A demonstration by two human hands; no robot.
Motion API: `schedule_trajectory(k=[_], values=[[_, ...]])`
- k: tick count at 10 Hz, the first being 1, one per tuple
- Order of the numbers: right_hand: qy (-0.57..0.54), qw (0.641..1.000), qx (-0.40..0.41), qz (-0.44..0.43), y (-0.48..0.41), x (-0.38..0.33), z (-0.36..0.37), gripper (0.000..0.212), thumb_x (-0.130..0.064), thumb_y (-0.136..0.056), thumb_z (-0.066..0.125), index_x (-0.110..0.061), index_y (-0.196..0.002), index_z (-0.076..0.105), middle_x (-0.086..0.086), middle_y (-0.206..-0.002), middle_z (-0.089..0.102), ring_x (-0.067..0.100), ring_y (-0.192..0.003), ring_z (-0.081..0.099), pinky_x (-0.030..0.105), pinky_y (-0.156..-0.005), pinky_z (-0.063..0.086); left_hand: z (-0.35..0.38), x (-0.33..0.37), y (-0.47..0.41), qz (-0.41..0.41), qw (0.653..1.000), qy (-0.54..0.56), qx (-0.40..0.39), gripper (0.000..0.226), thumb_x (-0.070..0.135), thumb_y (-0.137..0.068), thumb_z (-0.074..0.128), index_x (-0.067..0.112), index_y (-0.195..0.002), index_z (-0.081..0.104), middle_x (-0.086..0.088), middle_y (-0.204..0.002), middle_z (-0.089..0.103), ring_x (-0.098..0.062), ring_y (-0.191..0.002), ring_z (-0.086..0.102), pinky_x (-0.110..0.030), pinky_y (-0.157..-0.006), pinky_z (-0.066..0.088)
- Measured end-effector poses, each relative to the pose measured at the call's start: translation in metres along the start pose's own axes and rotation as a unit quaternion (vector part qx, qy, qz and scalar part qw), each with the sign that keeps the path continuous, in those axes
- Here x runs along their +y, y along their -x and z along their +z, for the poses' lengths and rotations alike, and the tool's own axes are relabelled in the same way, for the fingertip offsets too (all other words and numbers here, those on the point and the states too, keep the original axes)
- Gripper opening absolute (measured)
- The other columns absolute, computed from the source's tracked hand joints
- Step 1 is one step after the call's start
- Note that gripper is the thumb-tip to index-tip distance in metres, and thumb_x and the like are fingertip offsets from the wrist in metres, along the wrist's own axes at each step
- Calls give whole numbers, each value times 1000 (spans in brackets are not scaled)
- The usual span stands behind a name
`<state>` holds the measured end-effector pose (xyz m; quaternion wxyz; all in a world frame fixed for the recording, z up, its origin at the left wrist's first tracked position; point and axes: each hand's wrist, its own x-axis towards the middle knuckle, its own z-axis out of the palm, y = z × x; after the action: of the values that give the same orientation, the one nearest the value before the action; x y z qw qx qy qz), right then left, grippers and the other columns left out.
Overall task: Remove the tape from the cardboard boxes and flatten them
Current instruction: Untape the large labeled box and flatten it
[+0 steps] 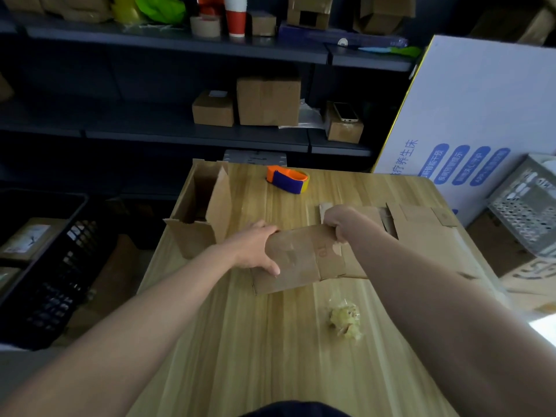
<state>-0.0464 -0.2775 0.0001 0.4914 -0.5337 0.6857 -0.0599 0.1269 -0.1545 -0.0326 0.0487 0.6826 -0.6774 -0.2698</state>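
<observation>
Head view gives us both hands on one flattened cardboard box (298,260), but much of the grip is hidden. Our left hand (255,251) wraps over the box's left edge with only the thumb on the near face; its fingers go behind the cardboard. Our right hand (343,221) is closed on the top right corner, and we cannot see its fingertips either. Our right forearm covers part of the box's right end and part of the flat cardboard pieces (421,224) lying beyond that hand.

The held box is brown, creased down the middle, tilted with its near edge touching the desk (240,356). It carries a faint printed mark and pale torn patches; any tape on it is too blurred to make out.

Beyond our left hand stands an open cardboard box (198,206), flaps up, its inside dark. Beyond and between our hands lies an orange and blue tape dispenser (287,179). Nearer to us than our right hand sits a crumpled wad of clear tape (344,322).
</observation>
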Motion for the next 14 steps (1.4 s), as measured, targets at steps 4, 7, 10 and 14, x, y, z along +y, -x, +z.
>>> schedule_trajectory(k=[4, 7, 10, 14], values=[[495, 816, -19, -298, -1, 8, 1, 118, -50, -64, 79, -25, -151, 3, -4, -159, 5, 28, -144, -14, 55, -115, -5, -19, -4, -45, -45, 992, 113, 33, 83, 36, -75, 76, 26, -145, 33, 1, -140, 44, -22, -126, 42, -43, -106, 36], [482, 822, -35, -301, -18, -1, 7, 116, -41, -63, 84, -15, -151, 11, 6, -156, 18, 26, -143, 14, 42, -115, 14, -11, 5, -64, 51, 981, -8, 189, 30, 29, -87, 64, 27, -117, 66, 9, -113, 52, -15, -107, 36, -32, -93, 28], [461, 839, -73, -282, -24, 9, 11, 133, -48, -58, 84, -16, -151, -5, 1, -158, -1, 21, -145, -10, 39, -116, -1, -6, 24, -77, 62, 972, -60, 218, 6, 12, -90, 58, 17, -88, 62, 4, -91, 54, -16, -95, 48, -31, -85, 42], [490, 830, -55, -262, -19, -15, 12, 124, -43, -56, 87, -20, -149, 7, 3, -154, 14, 27, -143, 11, 49, -113, 19, -31, -18, -36, -23, 870, 423, 254, 21, 12, -99, 37, 17, -81, 46, 0, -67, 49, -16, -65, 52, -27, -71, 47]])
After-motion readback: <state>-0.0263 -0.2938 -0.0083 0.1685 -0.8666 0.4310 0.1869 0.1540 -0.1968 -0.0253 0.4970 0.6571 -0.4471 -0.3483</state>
